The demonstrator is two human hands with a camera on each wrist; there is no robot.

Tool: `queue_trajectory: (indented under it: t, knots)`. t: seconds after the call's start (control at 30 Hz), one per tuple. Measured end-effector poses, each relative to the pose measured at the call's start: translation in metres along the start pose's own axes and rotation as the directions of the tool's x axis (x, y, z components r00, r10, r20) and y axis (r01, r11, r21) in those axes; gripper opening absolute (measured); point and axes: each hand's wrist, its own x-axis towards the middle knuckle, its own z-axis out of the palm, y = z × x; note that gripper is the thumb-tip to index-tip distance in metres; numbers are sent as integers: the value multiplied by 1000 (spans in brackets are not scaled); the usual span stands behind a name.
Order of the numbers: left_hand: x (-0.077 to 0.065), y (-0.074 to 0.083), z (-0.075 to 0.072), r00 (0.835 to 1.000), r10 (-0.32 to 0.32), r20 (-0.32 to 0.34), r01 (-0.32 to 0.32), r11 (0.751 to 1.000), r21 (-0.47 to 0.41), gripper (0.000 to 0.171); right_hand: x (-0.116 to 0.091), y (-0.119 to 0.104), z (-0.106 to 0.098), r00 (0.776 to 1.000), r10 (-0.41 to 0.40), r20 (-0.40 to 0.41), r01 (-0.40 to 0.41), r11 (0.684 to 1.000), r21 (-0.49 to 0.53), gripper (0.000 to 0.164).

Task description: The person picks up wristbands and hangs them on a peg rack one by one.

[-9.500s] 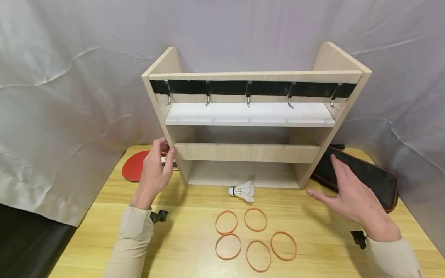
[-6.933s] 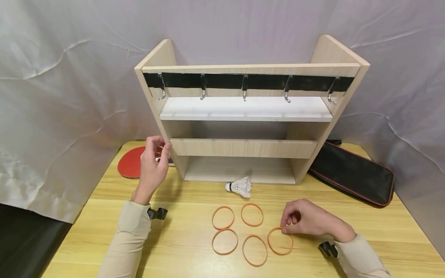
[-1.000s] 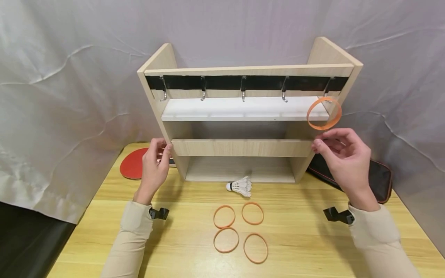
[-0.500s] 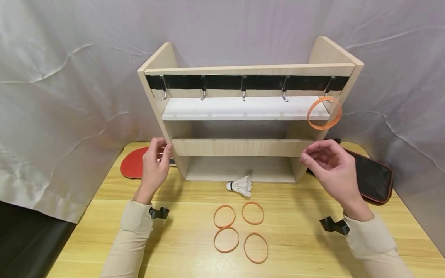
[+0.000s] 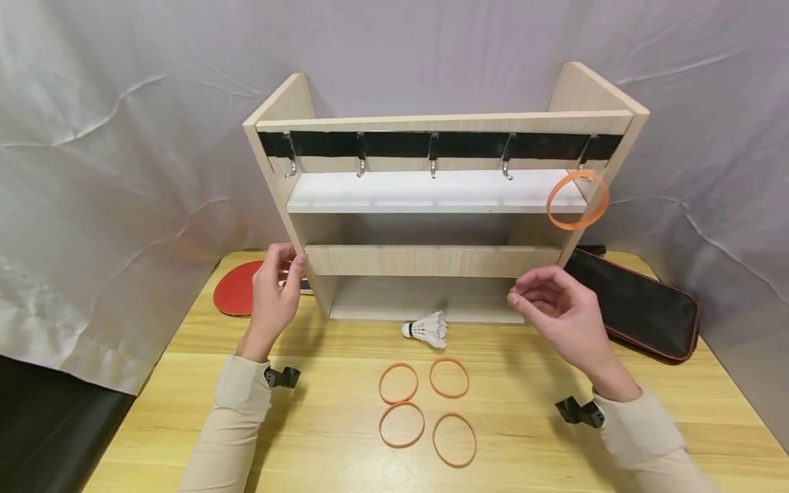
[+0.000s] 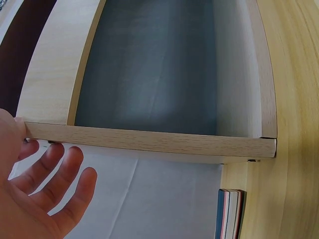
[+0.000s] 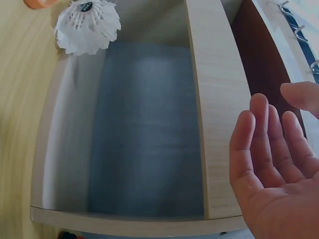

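Note:
In the head view, my left hand (image 5: 274,301) touches the left side of a wooden shelf rack (image 5: 431,261). Its thumb rests at the panel edge, and the other fingers bend loosely outside it, apart in the left wrist view. My right hand (image 5: 567,318) hovers before the rack's lower right, fingers softly curved, holding nothing. Above it, an orange ring (image 5: 601,207) hangs from the rightmost hook on the rack's black strip (image 5: 397,145). Several more rings lie flat on the table, the nearest ring (image 5: 454,466) toward the front. The other hooks carry nothing.
A white shuttlecock (image 5: 427,331) lies on its side before the bottom shelf. Left of the rack is a red table tennis paddle (image 5: 233,291), partly behind my left hand. A black zipped case (image 5: 647,308) lies right of the rack on the wooden table (image 5: 345,452).
My right hand picked up the rightmost ring from the table, which now hangs on the right hook. Since then the hand has moved down and left, away from it. My left hand stays put.

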Motion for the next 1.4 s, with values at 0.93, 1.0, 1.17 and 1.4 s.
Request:
queue_trajectory:
  t: [0.93,1.0,1.17,1.4]
  knots:
    - [0,-1,-3,1000,11,-7,-11,1000,16,16,-24,23,36,981,120,152,-103,988,-112,21]
    - [0,-1,-3,1000,10,-3,-10,1000,6,17,-27,25,39,978,127,166,-108,987,-116,20]
    - [1,-2,-1,1000,12,-2,-13,1000,-9,17,-30,29,45,973,133,189,-112,987,-118,21]
    - [2,-2,-1,1000,17,-8,-17,1000,-9,16,-32,36,51,942,191,276,-158,978,-139,24]
